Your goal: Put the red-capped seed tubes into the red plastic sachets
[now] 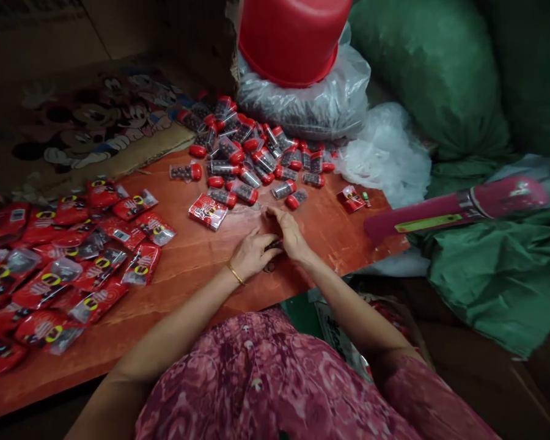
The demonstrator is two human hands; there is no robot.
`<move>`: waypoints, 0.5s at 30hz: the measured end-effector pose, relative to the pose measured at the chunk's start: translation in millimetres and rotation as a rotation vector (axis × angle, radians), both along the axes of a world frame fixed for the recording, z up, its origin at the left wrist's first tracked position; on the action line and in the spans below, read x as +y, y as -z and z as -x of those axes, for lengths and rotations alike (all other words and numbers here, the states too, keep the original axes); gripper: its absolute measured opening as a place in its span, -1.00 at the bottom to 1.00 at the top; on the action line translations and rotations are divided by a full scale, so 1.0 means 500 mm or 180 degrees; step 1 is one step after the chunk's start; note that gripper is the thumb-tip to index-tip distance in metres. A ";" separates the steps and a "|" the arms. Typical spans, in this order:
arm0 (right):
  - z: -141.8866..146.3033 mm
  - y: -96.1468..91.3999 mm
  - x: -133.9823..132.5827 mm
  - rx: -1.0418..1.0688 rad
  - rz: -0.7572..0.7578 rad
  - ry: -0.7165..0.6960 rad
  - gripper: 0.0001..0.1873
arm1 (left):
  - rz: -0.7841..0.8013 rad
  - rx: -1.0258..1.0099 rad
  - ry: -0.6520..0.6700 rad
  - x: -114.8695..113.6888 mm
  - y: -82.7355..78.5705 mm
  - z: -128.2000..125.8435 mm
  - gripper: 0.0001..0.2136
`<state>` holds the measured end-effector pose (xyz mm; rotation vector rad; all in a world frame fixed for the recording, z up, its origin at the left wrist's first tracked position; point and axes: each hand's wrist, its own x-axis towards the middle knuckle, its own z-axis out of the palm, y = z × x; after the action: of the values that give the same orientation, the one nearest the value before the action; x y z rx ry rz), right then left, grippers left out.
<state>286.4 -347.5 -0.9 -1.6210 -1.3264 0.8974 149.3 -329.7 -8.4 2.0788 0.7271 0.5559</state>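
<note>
My left hand (255,252), with a gold bracelet at the wrist, is closed with its fingers bent toward the middle of the tabletop (201,269). Facing it, my right hand (289,233) curls inward, its fingers pressed together. Something small and dark (274,244) shows between the two hands; its kind is mostly hidden. Just below them a small dark round piece (269,267) lies on the table. Beyond my hands is a flat red packet (208,211). Clear tubes with red caps (242,192), filled with dark balls, lie heaped behind it.
Filled red packets (96,269) are piled at the left. At the right lie a small red wrapper (351,198) and a pink cylinder (444,211). A red tub (293,36) rests on a clear plastic bag (302,110) at the back, near green sacks (435,67).
</note>
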 end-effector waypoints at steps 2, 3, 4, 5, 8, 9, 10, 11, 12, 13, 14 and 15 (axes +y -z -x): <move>0.006 -0.017 0.002 0.0495 0.0200 -0.0127 -0.15 | 0.0178 -0.0200 -0.0134 -0.001 -0.001 0.001 -0.85; 0.008 -0.028 0.003 0.0794 0.0354 -0.0203 -0.11 | 0.0238 -0.0316 -0.0174 0.000 -0.002 0.000 -0.85; 0.009 -0.039 0.005 0.1047 0.0511 -0.0268 -0.07 | 0.0249 -0.0410 -0.0200 0.001 -0.003 -0.001 -0.84; 0.009 -0.050 0.005 0.1211 0.0642 -0.0309 -0.05 | 0.0195 -0.0460 -0.0210 0.003 -0.005 -0.002 -0.84; 0.007 -0.069 0.003 0.1123 0.0756 -0.0266 -0.10 | -0.0235 -0.0357 -0.0219 0.008 -0.006 -0.008 -0.84; 0.007 -0.070 0.000 0.0946 0.0757 -0.0250 -0.13 | -0.0382 -0.0306 -0.0217 0.008 -0.006 -0.009 -0.84; 0.008 -0.070 -0.002 0.0713 0.0750 -0.0250 -0.15 | -0.0484 -0.0284 -0.0201 0.007 -0.004 -0.010 -0.84; 0.010 -0.070 -0.004 0.0426 0.0722 -0.0263 -0.17 | -0.0534 -0.0293 -0.0165 0.006 -0.002 -0.010 -0.84; 0.013 -0.069 -0.006 0.0088 0.0660 -0.0290 -0.19 | -0.0528 -0.0321 -0.0127 0.004 0.001 -0.010 -0.84; 0.017 -0.070 -0.007 -0.0285 0.0564 -0.0319 -0.21 | -0.0473 -0.0351 -0.0092 0.001 0.005 -0.009 -0.84; 0.023 -0.070 -0.006 -0.0660 0.0451 -0.0348 -0.24 | -0.0376 -0.0372 -0.0083 -0.002 0.009 -0.008 -0.83; 0.029 -0.072 -0.005 -0.1002 0.0348 -0.0380 -0.26 | -0.0268 -0.0384 -0.0095 -0.006 0.013 -0.006 -0.83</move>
<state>272.0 -350.0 35.0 -1.8396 -1.6280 0.8197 152.6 -332.6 -15.0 2.0942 0.6758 0.7333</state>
